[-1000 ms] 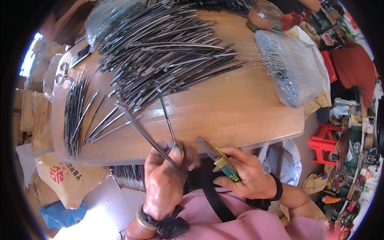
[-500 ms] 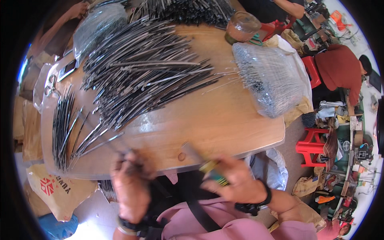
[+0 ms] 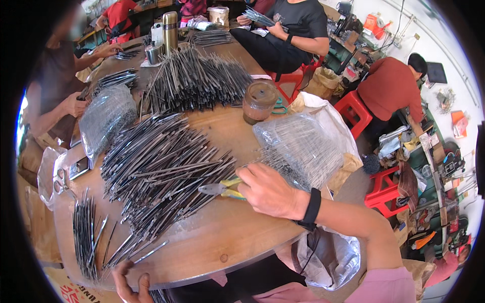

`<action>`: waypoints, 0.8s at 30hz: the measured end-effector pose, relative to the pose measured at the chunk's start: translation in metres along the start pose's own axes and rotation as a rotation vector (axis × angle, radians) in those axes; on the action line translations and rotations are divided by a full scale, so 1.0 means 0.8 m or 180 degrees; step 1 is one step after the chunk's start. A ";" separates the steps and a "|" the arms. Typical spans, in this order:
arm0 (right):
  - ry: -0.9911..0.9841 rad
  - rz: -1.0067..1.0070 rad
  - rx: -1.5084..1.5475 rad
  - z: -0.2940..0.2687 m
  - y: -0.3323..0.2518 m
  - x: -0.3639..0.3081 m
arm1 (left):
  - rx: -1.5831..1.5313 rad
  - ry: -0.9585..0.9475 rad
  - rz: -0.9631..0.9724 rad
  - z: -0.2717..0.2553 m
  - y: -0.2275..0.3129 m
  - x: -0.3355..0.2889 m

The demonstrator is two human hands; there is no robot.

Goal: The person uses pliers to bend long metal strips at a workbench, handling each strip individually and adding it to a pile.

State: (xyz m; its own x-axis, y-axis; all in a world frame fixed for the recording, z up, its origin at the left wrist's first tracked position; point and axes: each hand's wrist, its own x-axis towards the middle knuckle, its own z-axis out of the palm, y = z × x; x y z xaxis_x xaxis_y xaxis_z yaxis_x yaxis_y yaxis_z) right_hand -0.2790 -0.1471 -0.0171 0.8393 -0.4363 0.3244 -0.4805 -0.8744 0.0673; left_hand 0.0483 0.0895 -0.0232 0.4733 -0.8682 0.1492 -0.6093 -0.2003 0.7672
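1. The right hand (image 3: 273,194) has its fingers wrapped around the yellow-handled pliers (image 3: 214,189), which stick out left beyond them, over the right edge of the dark strip pile (image 3: 156,171) on the desk (image 3: 242,227)
2. The bag of thin wires (image 3: 308,146) lies just beyond those fingers, far and right
3. The left hand (image 3: 132,297), at the near left rim, has finger and thumb apart near a loose strip (image 3: 152,251); whether they touch, I cannot tell

We hold our right hand (image 3: 268,189) above the wooden table (image 3: 242,227), fingers curled in a grip, bare forearm (image 3: 348,218) slanting in past the table's near right corner. Our left hand (image 3: 132,284) is at the table's near edge, thumb apart from bent fingers.
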 end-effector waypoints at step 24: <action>0.2894 0.1383 0.4189 -0.122 -0.086 -0.028 | -0.1180 -0.1013 0.1680 0.157 0.186 -0.014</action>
State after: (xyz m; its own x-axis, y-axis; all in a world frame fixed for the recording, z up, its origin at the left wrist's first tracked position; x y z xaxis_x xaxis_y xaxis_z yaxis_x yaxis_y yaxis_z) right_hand -0.2899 -0.0565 0.0630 0.0680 -0.8352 0.5458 0.3035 -0.5038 -0.8087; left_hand -0.1277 0.0119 0.0108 -0.0676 -0.9082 0.4130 -0.4228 0.4010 0.8127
